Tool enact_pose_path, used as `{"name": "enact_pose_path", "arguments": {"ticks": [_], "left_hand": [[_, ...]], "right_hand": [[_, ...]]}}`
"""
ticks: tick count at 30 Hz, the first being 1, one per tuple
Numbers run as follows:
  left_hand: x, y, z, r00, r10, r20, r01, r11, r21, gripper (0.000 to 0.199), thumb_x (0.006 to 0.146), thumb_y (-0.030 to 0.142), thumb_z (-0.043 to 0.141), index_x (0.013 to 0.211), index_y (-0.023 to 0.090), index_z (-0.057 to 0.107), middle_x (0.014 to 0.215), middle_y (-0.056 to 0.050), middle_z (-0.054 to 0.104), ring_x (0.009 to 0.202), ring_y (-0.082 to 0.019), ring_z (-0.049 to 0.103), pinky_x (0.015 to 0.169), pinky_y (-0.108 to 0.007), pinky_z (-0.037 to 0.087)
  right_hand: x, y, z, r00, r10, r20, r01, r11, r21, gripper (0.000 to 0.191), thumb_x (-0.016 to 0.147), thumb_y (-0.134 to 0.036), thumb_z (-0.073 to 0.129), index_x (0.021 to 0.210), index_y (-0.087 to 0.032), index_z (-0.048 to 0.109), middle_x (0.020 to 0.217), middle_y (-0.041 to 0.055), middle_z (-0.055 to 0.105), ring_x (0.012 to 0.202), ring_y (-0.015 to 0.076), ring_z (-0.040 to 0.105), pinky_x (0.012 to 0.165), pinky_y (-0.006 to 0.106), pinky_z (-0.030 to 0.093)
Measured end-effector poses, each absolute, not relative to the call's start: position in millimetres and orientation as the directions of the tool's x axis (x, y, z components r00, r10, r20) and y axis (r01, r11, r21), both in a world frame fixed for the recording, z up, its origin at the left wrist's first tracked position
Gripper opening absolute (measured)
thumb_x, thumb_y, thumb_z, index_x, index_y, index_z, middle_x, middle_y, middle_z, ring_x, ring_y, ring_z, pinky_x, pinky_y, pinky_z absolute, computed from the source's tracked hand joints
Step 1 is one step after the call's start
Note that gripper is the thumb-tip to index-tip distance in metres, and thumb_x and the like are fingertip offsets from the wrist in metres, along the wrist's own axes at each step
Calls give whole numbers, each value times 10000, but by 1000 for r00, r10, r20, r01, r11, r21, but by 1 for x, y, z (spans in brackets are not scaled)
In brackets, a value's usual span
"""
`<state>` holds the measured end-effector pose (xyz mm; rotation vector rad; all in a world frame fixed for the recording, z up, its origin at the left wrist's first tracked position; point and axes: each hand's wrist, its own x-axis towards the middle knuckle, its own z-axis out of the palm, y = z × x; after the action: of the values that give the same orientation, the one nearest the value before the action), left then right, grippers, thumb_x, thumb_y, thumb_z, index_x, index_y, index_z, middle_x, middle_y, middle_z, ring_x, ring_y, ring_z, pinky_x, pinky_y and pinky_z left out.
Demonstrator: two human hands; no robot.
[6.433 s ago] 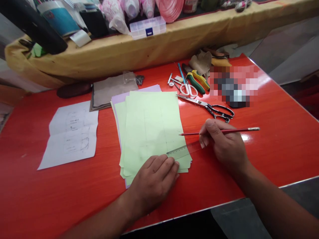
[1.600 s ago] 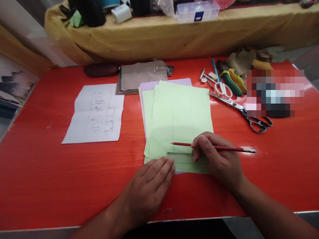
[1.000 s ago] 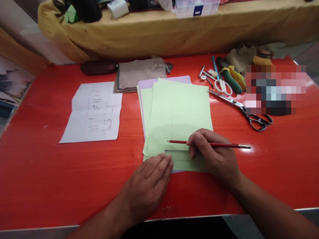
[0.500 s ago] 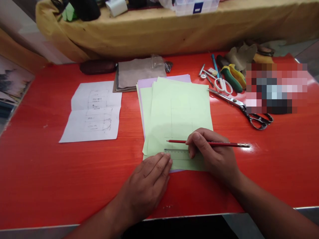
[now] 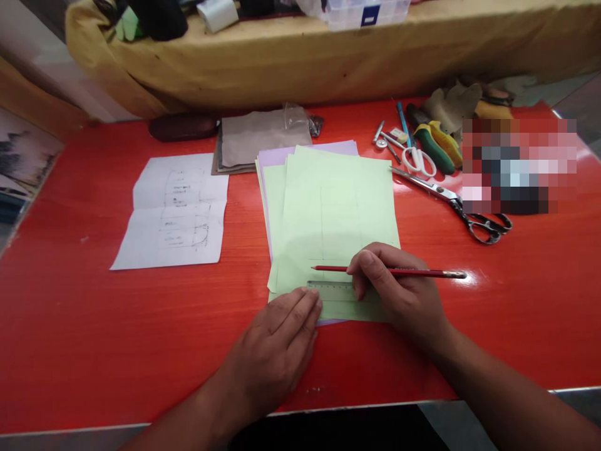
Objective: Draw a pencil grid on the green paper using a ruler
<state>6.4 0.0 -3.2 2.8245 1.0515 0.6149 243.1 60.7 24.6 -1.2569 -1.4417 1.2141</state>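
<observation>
My right hand pinches a red pencil, its sharpened tip pointing left just over the light green paper. Beneath that hand and pencil lies a clear ruler, with its right part hidden by my fingers. My left hand rests flat, fingers stretched out, on the lower left of the green sheet at the ruler's left end. Thin pencil lines form straight-edged outlines on the sheet. Lilac paper sticks out under the green sheets.
A white sheet with a drawn diagram lies left on the red table. Behind are a dark case and grey-brown sheets. To the right lie large scissors, white-handled scissors and green-yellow handles, beside a pixelated area.
</observation>
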Motion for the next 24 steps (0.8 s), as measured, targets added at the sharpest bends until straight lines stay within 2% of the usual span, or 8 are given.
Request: {"name": "enact_pose_path", "arguments": {"ticks": [24], "left_hand": [[7, 0, -2, 672, 648, 358, 614, -758, 218, 388, 1042, 66, 588, 1416, -21, 636, 1473, -203, 660, 1392, -334, 609, 1159, -464, 552]], "right_hand": [[242, 62, 25, -130, 991, -25, 177, -2, -984, 393, 1091, -466, 597, 800, -227, 708, 588, -21, 638, 536, 122, 586, 549, 279, 459]]}}
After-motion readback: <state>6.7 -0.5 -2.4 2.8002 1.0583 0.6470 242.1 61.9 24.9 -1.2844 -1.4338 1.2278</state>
